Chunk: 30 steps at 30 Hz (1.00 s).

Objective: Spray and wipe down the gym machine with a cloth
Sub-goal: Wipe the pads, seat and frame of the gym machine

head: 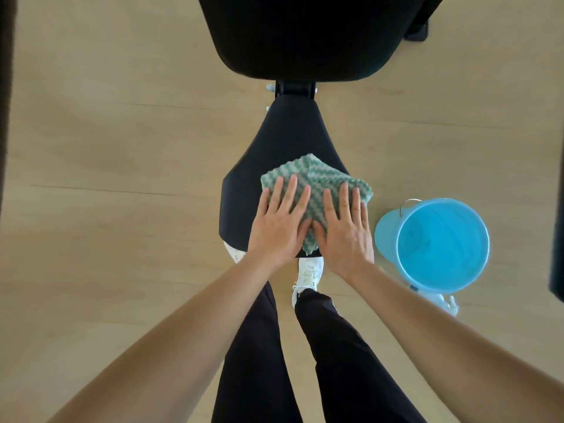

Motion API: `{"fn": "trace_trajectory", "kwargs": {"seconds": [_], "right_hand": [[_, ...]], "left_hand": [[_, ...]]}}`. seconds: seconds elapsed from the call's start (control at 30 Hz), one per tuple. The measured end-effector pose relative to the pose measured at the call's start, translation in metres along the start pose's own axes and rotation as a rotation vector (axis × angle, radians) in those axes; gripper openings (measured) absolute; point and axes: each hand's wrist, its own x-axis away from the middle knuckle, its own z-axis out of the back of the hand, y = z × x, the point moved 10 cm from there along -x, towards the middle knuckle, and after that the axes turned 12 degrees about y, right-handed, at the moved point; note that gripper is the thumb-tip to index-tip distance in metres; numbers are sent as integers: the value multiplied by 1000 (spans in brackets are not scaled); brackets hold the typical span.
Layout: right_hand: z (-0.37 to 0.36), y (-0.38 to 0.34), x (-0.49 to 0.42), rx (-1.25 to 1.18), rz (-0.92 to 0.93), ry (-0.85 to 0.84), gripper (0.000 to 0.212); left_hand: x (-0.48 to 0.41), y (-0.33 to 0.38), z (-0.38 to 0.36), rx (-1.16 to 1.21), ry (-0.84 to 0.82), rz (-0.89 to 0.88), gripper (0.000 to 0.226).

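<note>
A green and white patterned cloth [317, 175] lies on the black padded seat [290, 132] of the gym machine. My left hand [279, 222] presses flat on the cloth's left part with straight fingers. My right hand [346, 230] presses flat on its right part, fingers straight too. The two hands lie side by side, thumbs nearly touching. Beyond the seat rises the machine's black back pad [308, 35]. A pale spray bottle [444, 302] lies on the floor behind the bucket, mostly hidden.
A blue bucket [387, 236] stands on the wooden floor just right of the seat. My legs in dark trousers and a white shoe [308, 274] are below the seat's near edge. Dark shapes border the left and right frame edges.
</note>
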Motion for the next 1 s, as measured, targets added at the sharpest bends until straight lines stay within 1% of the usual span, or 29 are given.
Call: {"fn": "trace_trajectory", "kwargs": {"seconds": [0.07, 0.13, 0.27, 0.37, 0.5, 0.6, 0.67, 0.73, 0.83, 0.9, 1.0], "right_hand": [[-1, -4, -6, 1, 16, -20, 71], [4, -11, -32, -21, 31, -21, 70], [15, -22, -100, -52, 26, 0, 67], [16, -29, -146, -53, 16, -7, 67], [20, -37, -189, -95, 26, -24, 66], [20, -41, -203, -117, 64, -38, 65], [19, -40, -197, -121, 79, -60, 64], [16, -38, -177, -93, 95, -75, 64], [11, -36, -133, -9, 128, -25, 65], [7, -33, -100, -3, 117, 15, 66], [-1, -31, -49, -20, 95, 34, 68]], "left_hand": [[5, -4, -1, -20, 3, -20, 63], [-9, -16, 2, -47, -1, -28, 63], [-67, -45, 13, -71, -3, 33, 64], [-110, -59, 21, -81, -9, 39, 65], [-157, -74, 25, 26, -45, 120, 65], [-170, -78, 24, 141, -53, 165, 64], [-164, -76, 24, 157, -30, 158, 64], [-149, -74, 22, 116, -15, 134, 65], [-114, -66, 20, 9, 12, 67, 64], [-84, -55, 20, -45, 49, 17, 63], [-38, -37, 13, -41, 80, -4, 62]]}}
